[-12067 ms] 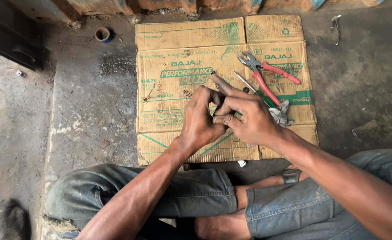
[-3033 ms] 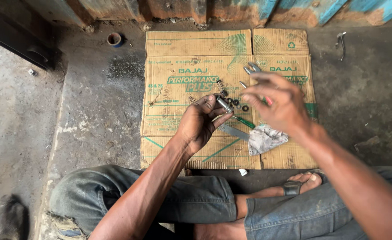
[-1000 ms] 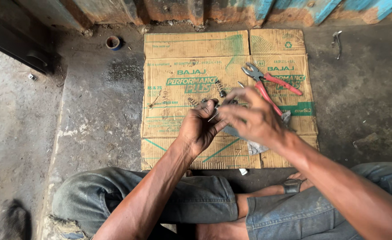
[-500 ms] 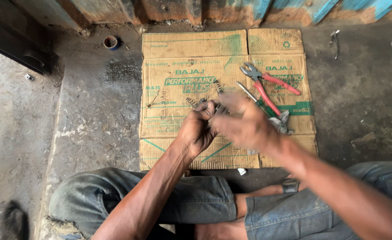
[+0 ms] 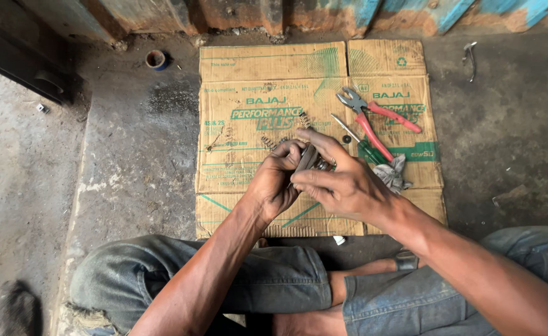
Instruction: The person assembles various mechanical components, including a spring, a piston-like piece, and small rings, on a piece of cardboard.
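Hands meet over the middle of a flattened cardboard sheet (image 5: 255,65) spread on a grimy concrete floor (image 5: 131,155). Left hand (image 5: 277,183) is curled, fingers closed around a small metal part (image 5: 311,158) (dark grey, mostly hidden, kind unclear). Right hand (image 5: 342,183) lies across it from the other side, fingers extended and narrow, thumb and forefinger pressed to the same part. Part sits between both palms, raised just above the cardboard, near its centre.

On the cardboard, beyond the hands: small coil springs (image 5: 303,118) and other tiny bits of hardware, loose. To the right, red-handled pliers (image 5: 373,118) lie flat, jaws pointing away from the person. Just beside them a green-handled screwdriver (image 5: 359,142), its handle end touching a crumpled grey rag (image 5: 393,175).

Off the cardboard, far left corner: a small round cap (image 5: 156,59) on the floor. Person sits cross-legged in worn jeans (image 5: 261,286), knees at the cardboard's near edge.
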